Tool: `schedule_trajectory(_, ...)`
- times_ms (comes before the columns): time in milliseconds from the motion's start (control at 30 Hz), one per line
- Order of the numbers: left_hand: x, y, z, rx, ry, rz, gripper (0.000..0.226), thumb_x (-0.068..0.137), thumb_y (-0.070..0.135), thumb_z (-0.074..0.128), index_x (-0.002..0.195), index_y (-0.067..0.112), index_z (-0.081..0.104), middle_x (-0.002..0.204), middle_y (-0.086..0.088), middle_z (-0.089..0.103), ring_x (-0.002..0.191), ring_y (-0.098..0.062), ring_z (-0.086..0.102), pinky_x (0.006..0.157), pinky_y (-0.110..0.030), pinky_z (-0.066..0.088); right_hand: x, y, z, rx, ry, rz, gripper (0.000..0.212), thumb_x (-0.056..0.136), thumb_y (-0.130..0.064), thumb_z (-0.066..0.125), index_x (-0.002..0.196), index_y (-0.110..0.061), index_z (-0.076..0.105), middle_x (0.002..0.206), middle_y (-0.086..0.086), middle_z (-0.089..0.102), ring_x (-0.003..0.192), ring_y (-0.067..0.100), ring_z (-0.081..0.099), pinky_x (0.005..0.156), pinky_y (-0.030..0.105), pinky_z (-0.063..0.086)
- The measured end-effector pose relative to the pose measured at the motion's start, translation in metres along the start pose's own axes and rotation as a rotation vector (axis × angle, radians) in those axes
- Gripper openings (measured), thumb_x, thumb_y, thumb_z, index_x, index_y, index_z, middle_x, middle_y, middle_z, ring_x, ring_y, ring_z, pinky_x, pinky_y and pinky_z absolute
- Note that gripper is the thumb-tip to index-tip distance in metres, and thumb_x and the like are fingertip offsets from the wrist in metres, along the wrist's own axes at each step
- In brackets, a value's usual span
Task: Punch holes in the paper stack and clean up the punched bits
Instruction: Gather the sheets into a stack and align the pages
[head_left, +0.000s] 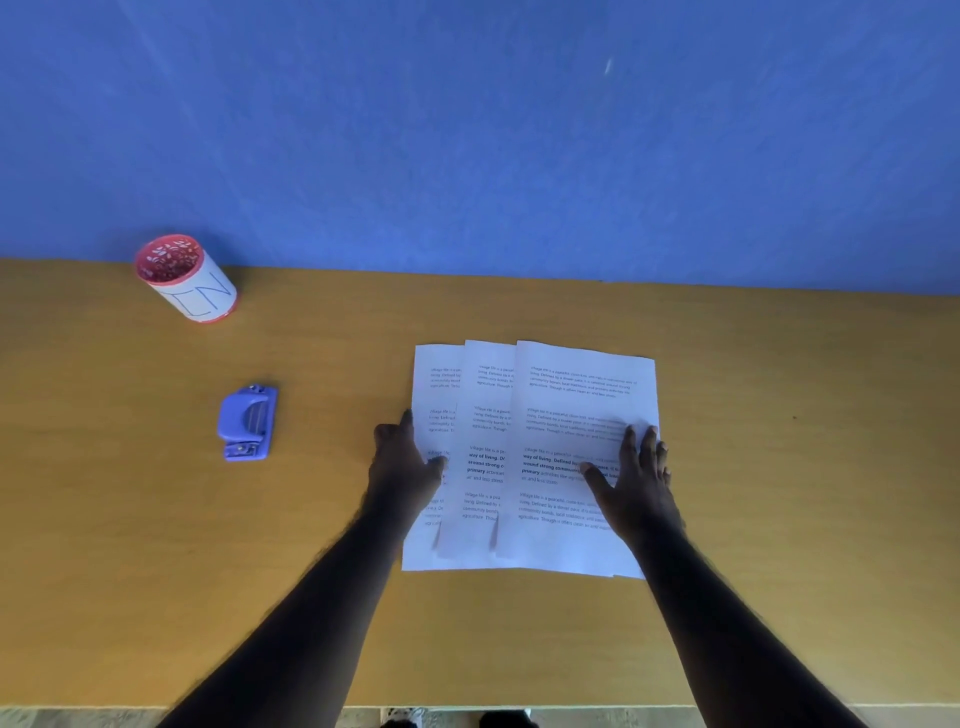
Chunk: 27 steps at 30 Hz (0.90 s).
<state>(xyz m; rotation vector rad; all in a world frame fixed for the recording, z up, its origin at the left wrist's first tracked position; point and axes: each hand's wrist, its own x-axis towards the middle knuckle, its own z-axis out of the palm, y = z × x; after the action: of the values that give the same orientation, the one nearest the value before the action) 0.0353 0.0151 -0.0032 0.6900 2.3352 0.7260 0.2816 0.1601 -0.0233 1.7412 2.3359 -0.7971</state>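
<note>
Both forearms reach in over the wooden table; left hand lies flat on the left edge of the fanned paper sheets, right hand spread flat on the right side, neither gripping; purple hole punch well left; red cup beyond.

Single view only: head-worn wide-angle camera, looking forward and steeply down onto the worktop from the person's standing side. Near range; both forearms enter from the bottom edge. Left grip and right grip sit just below frame centre. Beyond the grips, the worktop's far edge meets a blue wall that fills the upper third. Behind the grips, a strip of floor shows at the bottom. Straight edges bow toward the frame borders.
</note>
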Motion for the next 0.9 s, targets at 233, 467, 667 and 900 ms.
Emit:
schedule_trajectory(233,0.004,0.003,0.001,-0.141,-0.038,-0.055,0.052,0.086,0.022,0.062,0.136,0.03,0.051,0.118,-0.001,0.051,0.09,-0.019,0.06,0.055,-0.017,0.044,-0.005,-0.017,0.004,0.045,-0.039,-0.048,0.088,0.1,-0.055,0.044,0.161,-0.015,-0.005,0.17,0.011,-0.015,0.157,0.03,-0.009,0.126,0.047,0.009)
schedule_trajectory(467,0.001,0.007,0.002,-0.36,-0.081,-0.088,0.057,0.083,0.016,0.064,0.138,0.027,0.053,0.125,0.001,0.065,0.096,-0.02,0.068,0.073,-0.034,0.059,-0.014,-0.035,0.008,0.094,-0.074,-0.11,0.087,0.1,-0.053,0.044,0.161,-0.016,-0.005,0.171,0.007,-0.012,0.158,0.024,-0.007,0.125,0.045,0.015)
schedule_trajectory(667,-0.001,0.005,0.008,-0.498,-0.148,-0.149,0.058,0.084,0.013,0.067,0.138,0.025,0.051,0.109,0.005,0.069,0.092,-0.015,0.069,0.074,-0.035,0.06,-0.02,-0.05,0.007,0.106,-0.13,-0.151,0.085,0.101,-0.054,0.042,0.161,-0.018,-0.006,0.171,0.001,-0.009,0.158,0.019,-0.002,0.122,0.045,0.025)
schedule_trajectory(900,0.004,0.002,0.004,-0.757,-0.231,-0.3,0.053,0.085,-0.004,0.066,0.133,0.015,0.056,0.114,-0.011,0.072,0.093,-0.029,0.072,0.073,-0.038,0.059,-0.016,-0.052,-0.01,0.219,-0.061,-0.128,0.078,0.098,-0.04,0.056,0.161,-0.017,0.016,0.169,0.007,0.021,0.155,0.025,0.021,0.121,0.043,0.027)
